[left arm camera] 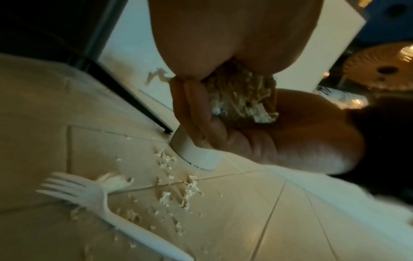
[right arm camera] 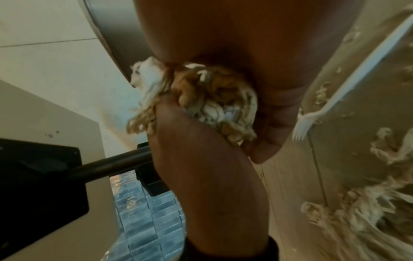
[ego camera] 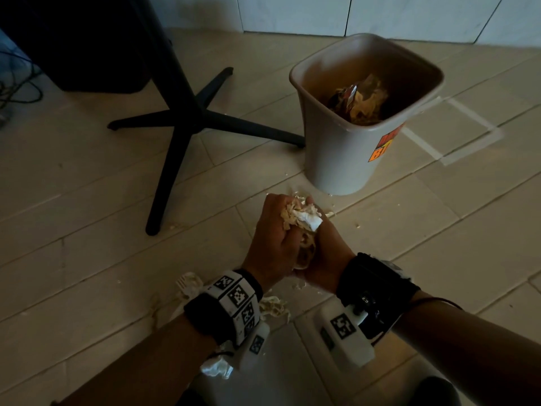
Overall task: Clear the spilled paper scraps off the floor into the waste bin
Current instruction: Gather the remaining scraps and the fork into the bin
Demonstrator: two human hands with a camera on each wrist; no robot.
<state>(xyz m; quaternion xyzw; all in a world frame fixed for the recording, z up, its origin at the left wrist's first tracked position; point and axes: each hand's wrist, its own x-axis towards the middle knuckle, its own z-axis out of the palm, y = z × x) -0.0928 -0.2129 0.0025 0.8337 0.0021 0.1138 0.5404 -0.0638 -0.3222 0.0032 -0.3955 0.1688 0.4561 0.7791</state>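
Note:
Both hands are cupped together above the tiled floor, holding one wad of paper scraps (ego camera: pixel 298 219) between them. My left hand (ego camera: pixel 276 232) wraps the wad's left side and my right hand (ego camera: pixel 328 250) closes on its right side. The grey waste bin (ego camera: pixel 336 159) stands upright just beyond the hands, with crumpled rubbish inside. In the wrist views the wad (left arm camera: pixel 243 104) (right arm camera: pixel 214 100) bulges out between the two palms. More loose scraps (ego camera: pixel 273 307) lie on the floor under my left wrist, and fine crumbs (left arm camera: pixel 176 192) are scattered near the bin's base (left arm camera: pixel 196 155).
A black pedestal base (ego camera: pixel 187 118) spreads its legs left of the bin. A white plastic fork (left arm camera: pixel 93 199) (right arm camera: pixel 312 120) lies among scraps. A crumpled white tissue (ego camera: pixel 216 367) lies near my left forearm. Pale tape lines (ego camera: pixel 439 142) mark the floor to the right.

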